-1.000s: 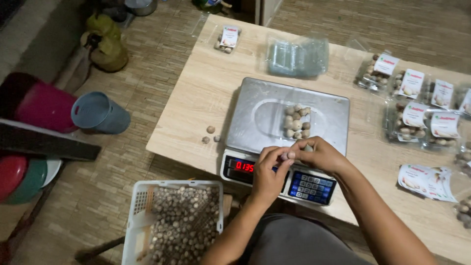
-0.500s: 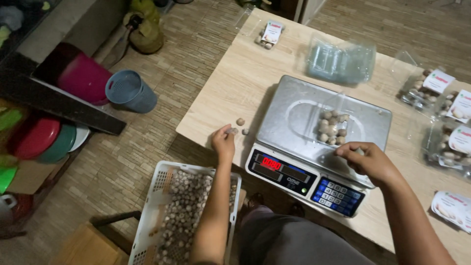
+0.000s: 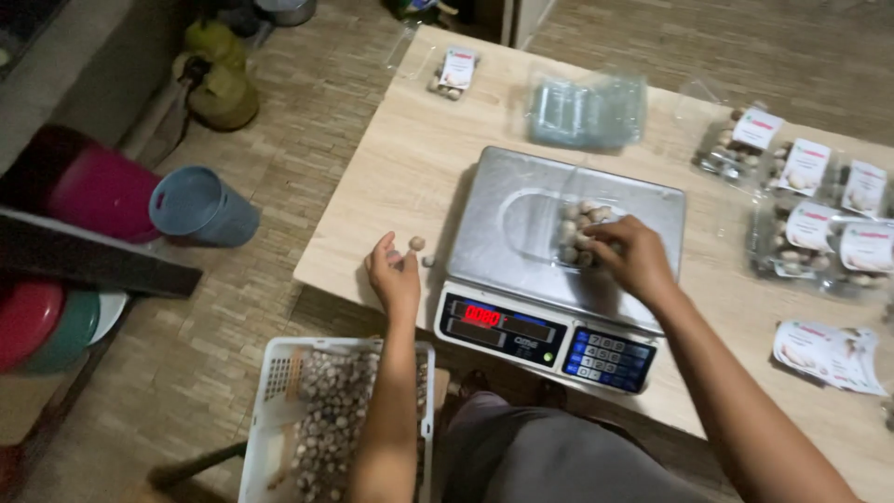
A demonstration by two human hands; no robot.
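While my right hand [image 3: 631, 258] cups the clear plastic punnet of small brown nuts [image 3: 579, 231] on the steel scale pan [image 3: 521, 210], my left hand [image 3: 395, 277], fingers loosely bent, pinches one loose brown nut [image 3: 416, 244] on the pale wooden table [image 3: 400, 158].

The scale [image 3: 559, 270] has a brushed, matt metal platform, and the clear tray [image 3: 582, 233] on it is glossy plastic. The worktop [image 3: 410, 158] looks like pale, smooth wood laminate. Below it, the white basket [image 3: 279, 410] is perforated plastic.
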